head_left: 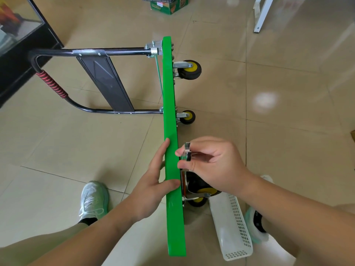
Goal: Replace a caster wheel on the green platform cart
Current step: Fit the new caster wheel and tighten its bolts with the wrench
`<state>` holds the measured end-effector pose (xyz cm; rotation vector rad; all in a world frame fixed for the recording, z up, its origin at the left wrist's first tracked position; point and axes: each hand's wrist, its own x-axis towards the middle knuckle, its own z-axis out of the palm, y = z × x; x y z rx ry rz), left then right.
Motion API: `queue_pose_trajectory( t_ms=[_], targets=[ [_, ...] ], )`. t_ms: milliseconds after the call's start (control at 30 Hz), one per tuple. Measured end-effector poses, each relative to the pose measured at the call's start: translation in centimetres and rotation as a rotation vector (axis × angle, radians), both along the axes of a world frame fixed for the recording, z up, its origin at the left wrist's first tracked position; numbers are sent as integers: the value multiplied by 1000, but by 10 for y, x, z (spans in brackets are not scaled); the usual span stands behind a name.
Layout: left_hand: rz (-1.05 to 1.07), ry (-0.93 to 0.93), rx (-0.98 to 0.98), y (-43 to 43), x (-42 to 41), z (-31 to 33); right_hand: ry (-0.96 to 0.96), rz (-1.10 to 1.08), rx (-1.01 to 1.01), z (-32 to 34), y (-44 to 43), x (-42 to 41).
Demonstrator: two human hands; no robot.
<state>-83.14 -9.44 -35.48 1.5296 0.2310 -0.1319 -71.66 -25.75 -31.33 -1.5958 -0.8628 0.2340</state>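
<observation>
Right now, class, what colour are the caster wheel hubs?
The hubs are yellow, seen best in the head view.

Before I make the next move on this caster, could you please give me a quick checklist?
1. Green deck standing on edge, left hand flat against it: ok.
2. Right hand pinching the metal tool at the deck's underside: ok.
3. Tool seated on a fastener: cannot tell, the fingers hide it.
4. Near caster tight on the deck: cannot tell.
5. White basket on the floor beside the deck: ok.
</observation>
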Motion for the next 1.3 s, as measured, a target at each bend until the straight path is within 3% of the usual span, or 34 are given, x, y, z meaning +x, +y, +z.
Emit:
queue_pose_trajectory(
  t_ms=[133,300,500,667,800,967,1167,1300],
  targets=[
    [-1,8,14,-1,0,0,5,-1,5,-2,1,-1],
    [-14,5,23,-1,0,0,282,-49,62,3,16,11],
    [-12,7,41,1,1,-1,424,-41,-57,-1,31,43],
    [-4,-13,24,2,1,-6,678,-79,-95,-12,41,66],
    [-12,-25,29,4,2,-6,677,-119,-50,-5,35,69],
    [-17,-27,26,3,1,-5,328,-89,-48,13,7,39],
    [-12,-10,49,2,1,-1,151,-101,15,2,-2,7],
    [-12,-2,68,0,1,1,145,-90,18,2,2,7]
  ],
)
